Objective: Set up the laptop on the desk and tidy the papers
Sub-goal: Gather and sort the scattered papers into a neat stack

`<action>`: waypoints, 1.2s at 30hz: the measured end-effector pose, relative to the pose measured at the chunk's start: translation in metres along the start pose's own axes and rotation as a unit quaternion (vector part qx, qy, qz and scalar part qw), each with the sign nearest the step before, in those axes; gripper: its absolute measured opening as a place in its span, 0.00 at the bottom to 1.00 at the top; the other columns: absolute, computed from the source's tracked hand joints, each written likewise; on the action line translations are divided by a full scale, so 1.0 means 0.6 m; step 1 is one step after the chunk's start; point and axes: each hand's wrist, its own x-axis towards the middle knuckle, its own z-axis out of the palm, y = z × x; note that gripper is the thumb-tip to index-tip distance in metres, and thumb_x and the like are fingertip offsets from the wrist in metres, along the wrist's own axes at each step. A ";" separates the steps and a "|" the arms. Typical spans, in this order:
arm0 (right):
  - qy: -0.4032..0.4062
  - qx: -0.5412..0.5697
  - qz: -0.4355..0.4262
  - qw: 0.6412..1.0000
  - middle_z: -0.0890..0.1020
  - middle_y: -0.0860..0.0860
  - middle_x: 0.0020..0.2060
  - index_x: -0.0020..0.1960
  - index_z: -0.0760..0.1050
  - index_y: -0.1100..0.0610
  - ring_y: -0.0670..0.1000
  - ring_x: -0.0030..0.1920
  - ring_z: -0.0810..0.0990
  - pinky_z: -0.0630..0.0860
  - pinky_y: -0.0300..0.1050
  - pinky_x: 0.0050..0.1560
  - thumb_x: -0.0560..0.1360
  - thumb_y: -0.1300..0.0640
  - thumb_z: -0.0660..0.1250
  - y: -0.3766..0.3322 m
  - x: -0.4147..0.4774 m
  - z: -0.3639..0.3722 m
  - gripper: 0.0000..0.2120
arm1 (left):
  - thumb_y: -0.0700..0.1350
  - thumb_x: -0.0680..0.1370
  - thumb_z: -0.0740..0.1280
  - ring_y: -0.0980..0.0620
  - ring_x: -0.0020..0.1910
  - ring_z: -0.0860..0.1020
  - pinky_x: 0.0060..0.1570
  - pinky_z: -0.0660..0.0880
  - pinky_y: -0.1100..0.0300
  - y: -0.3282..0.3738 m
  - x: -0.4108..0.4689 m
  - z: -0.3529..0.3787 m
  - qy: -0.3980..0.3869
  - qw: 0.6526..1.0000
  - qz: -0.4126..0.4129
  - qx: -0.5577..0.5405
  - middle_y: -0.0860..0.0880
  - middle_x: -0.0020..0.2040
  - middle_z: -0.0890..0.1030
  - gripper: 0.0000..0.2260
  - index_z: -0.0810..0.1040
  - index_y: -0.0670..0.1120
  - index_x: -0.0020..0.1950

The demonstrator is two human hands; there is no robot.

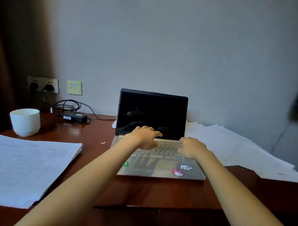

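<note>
A silver laptop [161, 169] with cartoon stickers stands open in the middle of the brown desk [158, 192], its screen [152, 113] black. My left hand [144, 136] hovers over the top of the keyboard, fingers loosely stretched toward the hinge. My right hand [192, 146] is over the keyboard's right side, fingers bent down toward the keys. Neither hand holds anything. A stack of written papers [23, 169] lies at the left. Loose white sheets [237, 147] spread out to the right of the laptop.
A white cup [25, 122] stands at the back left. Behind it a black power adapter [74, 117] with coiled cable runs to wall sockets [42, 85]. A small white scrap [103, 142] lies left of the laptop. A brown curtain hangs at the far left.
</note>
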 end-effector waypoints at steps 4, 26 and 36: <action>-0.008 -0.013 0.052 0.999 0.71 0.57 0.66 0.70 0.64 0.56 0.59 0.65 0.70 0.69 0.50 0.61 0.78 0.50 0.57 0.058 -0.010 0.008 0.21 | 0.51 0.81 0.56 0.43 0.75 0.56 0.71 0.53 0.46 0.054 0.036 0.010 -0.014 1.000 0.018 0.005 0.45 0.76 0.56 0.24 0.56 0.54 0.76; -0.073 0.002 0.196 0.978 0.61 0.57 0.73 0.75 0.58 0.54 0.59 0.72 0.61 0.62 0.54 0.69 0.80 0.46 0.50 0.232 -0.074 0.092 0.25 | 0.50 0.80 0.55 0.41 0.69 0.64 0.65 0.60 0.48 0.252 0.154 0.095 -0.067 0.985 0.158 0.001 0.43 0.67 0.68 0.18 0.67 0.51 0.70; 0.028 0.085 0.204 0.975 0.59 0.54 0.75 0.74 0.59 0.52 0.55 0.75 0.55 0.53 0.51 0.74 0.81 0.47 0.50 0.257 -0.086 0.140 0.23 | 0.52 0.81 0.52 0.42 0.71 0.60 0.68 0.57 0.49 0.319 0.185 0.147 -0.033 0.990 0.135 0.001 0.41 0.72 0.62 0.20 0.66 0.48 0.71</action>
